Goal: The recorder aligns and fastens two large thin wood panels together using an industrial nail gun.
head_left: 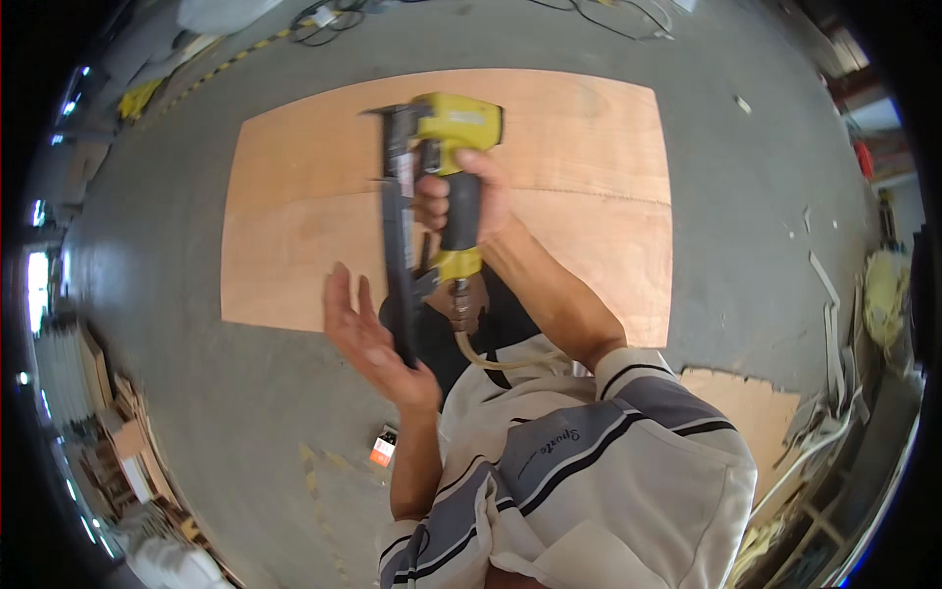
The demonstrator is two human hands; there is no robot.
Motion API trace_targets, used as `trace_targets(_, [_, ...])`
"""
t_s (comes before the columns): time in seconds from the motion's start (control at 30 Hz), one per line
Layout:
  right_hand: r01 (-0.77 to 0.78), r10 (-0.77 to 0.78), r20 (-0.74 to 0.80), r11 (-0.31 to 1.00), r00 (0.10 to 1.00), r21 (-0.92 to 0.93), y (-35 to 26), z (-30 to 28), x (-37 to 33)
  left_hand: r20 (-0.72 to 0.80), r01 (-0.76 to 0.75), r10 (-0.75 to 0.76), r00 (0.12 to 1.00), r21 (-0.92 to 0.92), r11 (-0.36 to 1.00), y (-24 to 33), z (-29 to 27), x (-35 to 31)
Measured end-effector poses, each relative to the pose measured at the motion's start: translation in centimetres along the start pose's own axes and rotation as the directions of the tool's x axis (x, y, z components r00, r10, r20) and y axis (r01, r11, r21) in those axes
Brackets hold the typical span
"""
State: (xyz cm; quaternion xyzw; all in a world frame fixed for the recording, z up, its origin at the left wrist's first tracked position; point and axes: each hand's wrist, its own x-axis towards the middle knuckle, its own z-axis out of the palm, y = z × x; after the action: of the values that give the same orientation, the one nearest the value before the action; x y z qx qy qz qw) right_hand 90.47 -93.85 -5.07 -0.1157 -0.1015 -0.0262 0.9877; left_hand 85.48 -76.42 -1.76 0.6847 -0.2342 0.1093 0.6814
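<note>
A yellow and black pneumatic nail gun (461, 120) is up in front of me, its long dark magazine running down toward my body. Its black grip is wrapped by my right hand (494, 193). A beige air hose (488, 362) joins the metal fitting at the bottom of the grip and curves toward my right side. With fingers stretched out, my left hand (369, 342) is beside the magazine's lower end; its palm may touch it, but I cannot tell. Beyond and below the tool lies a large light-brown plywood sheet (294, 221) on the floor.
A small orange and white box (384, 446) sits on the grey floor to my left. Stacked boards (93, 368) stand at the far left. Pale strips (832, 339) and a torn brown sheet (743, 404) lie at the right. Black cables (319, 25) are coiled at the far edge.
</note>
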Motion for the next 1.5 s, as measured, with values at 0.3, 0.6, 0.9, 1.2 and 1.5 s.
trace_targets(0.3, [-0.167,0.154,0.075,0.962,0.985,0.216,4.9,-2.8,-0.5,-0.111,-0.209,0.240,0.964,0.239,0.948,3.9,2.0,2.2])
trace_targets(0.6, [-0.111,0.074,-0.142,0.956,0.987,-0.271,-0.7,-4.5,2.3,-0.103,0.135,-0.107,0.989,0.326,0.936,-8.5,-7.6,1.2])
trace_targets(0.9, [-0.572,0.045,-0.584,-0.157,0.810,-0.805,0.0,-3.7,17.7,-0.519,0.752,-0.569,0.638,0.580,0.314,-37.4,-30.0,-2.6])
trace_targets(1.2, [-0.597,0.201,-0.702,-0.400,0.683,-0.695,17.2,-10.9,40.8,-0.706,0.690,-0.178,0.686,0.708,-0.147,-55.3,-42.4,7.3])
trace_targets(1.5, [-0.459,0.358,-0.721,-0.585,0.593,-0.669,36.9,-17.1,58.8,-0.849,0.832,-0.258,0.462,0.515,-0.205,-55.5,-42.1,12.7])
